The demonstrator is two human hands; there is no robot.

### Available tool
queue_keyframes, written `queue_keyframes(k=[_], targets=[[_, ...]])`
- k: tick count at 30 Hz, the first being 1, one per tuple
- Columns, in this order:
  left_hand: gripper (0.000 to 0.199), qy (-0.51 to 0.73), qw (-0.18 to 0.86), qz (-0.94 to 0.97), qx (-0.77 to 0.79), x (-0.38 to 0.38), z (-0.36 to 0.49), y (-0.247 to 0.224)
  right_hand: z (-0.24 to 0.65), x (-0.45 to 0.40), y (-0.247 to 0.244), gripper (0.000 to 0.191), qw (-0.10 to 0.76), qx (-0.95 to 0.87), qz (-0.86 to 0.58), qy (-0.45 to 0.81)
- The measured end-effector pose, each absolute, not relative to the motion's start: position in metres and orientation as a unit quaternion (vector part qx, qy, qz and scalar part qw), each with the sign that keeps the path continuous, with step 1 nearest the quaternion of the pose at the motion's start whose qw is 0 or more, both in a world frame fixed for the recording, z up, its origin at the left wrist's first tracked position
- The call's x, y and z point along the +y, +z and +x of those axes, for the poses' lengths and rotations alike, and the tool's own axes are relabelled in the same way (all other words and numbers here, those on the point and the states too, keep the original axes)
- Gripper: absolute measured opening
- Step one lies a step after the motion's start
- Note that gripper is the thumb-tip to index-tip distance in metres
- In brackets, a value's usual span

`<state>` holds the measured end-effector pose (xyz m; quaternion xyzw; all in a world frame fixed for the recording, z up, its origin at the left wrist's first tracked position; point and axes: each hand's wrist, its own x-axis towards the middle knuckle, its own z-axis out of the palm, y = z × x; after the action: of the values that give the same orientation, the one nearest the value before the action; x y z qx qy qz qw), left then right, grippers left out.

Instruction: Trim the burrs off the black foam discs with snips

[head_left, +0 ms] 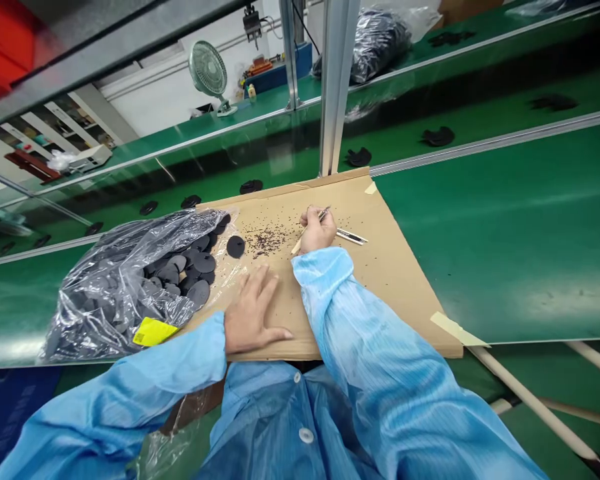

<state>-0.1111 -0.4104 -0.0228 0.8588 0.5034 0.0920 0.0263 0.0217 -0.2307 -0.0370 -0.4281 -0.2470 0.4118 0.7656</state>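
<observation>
Holding tool (297,247) in right hand (319,231), cardboard (385,267) beneath

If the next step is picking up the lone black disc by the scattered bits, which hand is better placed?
Left, I'd judge: the left hand is spread over the cardboard, seemingly empty and nearer the disc. The right hand is farther away and holds a slim tool.

Left hand (253,312) splayed, right hand (319,231) curled
</observation>
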Motion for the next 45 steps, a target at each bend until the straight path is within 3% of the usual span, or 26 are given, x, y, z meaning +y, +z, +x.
queue_keyframes(k=[5,11,16,21,25,30,37,42,45], targets=[[0.093,0.096,-0.014,0.841,0.532,-0.382,-0.091,-0.046,0.022,-0.229,-0.037,0.020,0.765,-0.238,-0.433,0.412],[0.078,0.157,-0.089,0.763,0.620,-0.304,-0.098,-0.036,0.023,-0.228,-0.038,0.026,0.762,-0.248,-0.437,0.408],[0.032,0.283,-0.076,0.722,0.627,-0.296,-0.129,-0.018,0.024,-0.235,-0.039,0.023,0.733,-0.325,-0.471,0.368],[0.030,0.431,-0.001,0.623,0.653,-0.312,-0.141,-0.030,0.020,-0.244,-0.042,0.038,0.687,-0.387,-0.486,0.378],[0.022,0.490,-0.029,0.600,0.632,-0.315,-0.136,-0.046,0.019,-0.250,-0.043,0.041,0.656,-0.409,-0.519,0.365],[0.019,0.447,-0.062,0.627,0.635,-0.314,-0.145,-0.048,0.019,-0.253,-0.042,0.036,0.625,-0.437,-0.533,0.366],[0.029,0.374,0.010,0.593,0.713,-0.313,-0.169,-0.045,0.016,-0.252,-0.049,0.040,0.637,-0.436,-0.526,0.357],[0.037,0.283,-0.008,0.593,0.754,-0.312,-0.168,-0.047,0.015,-0.253,-0.049,0.039,0.631,-0.454,-0.531,0.337],[0.032,0.252,0.002,0.607,0.754,-0.312,-0.166,-0.048,0.014,-0.255,-0.048,0.038,0.619,-0.471,-0.538,0.326]])
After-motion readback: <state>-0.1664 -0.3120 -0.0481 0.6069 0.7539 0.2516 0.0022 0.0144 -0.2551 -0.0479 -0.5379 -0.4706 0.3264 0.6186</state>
